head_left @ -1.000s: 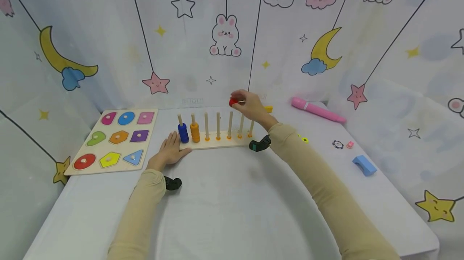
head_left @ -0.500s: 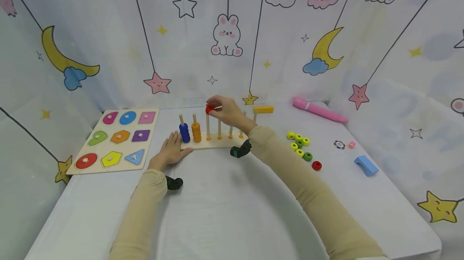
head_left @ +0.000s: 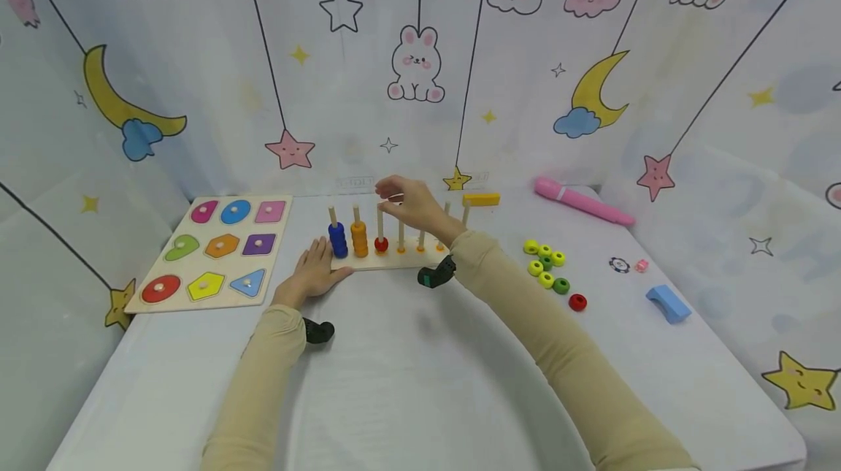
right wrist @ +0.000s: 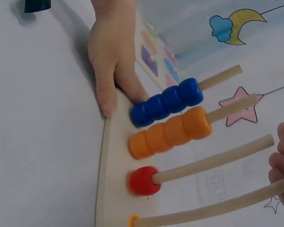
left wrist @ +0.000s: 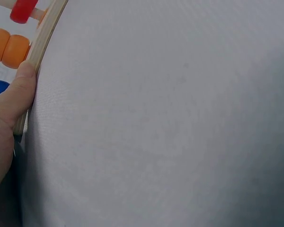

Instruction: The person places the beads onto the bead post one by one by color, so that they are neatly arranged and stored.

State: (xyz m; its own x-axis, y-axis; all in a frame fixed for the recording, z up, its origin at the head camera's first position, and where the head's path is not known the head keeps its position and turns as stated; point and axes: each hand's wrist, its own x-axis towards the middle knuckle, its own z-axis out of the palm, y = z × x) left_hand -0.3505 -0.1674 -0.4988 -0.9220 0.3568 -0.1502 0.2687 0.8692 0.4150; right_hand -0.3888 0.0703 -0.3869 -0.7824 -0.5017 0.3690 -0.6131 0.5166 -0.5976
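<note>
A wooden peg board (head_left: 368,263) carries a row of upright pegs. Blue beads (head_left: 338,239) fill much of the leftmost peg and orange beads (head_left: 359,239) the second. One red bead (head_left: 381,244) sits at the foot of the third. My left hand (head_left: 312,274) rests at the board's left end with fingers extended, its thumb (left wrist: 24,78) along the front edge. Above the third peg, my right hand (head_left: 414,204) holds nothing, thumb and fingers apart around the peg's tip. Part of the board's right side is hidden behind this hand and wrist.
Loose yellow-green beads (head_left: 535,266), green beads (head_left: 561,285) and a red bead (head_left: 577,302) lie right of the board. Further right are a blue block (head_left: 668,304) and a pink pen-shaped toy (head_left: 585,202). A yellow block (head_left: 482,199) lies behind; a shape puzzle (head_left: 220,244) lies left.
My right hand moved left to the third peg and let go of the red bead, which dropped to the peg's foot. My left hand stayed on the board.
</note>
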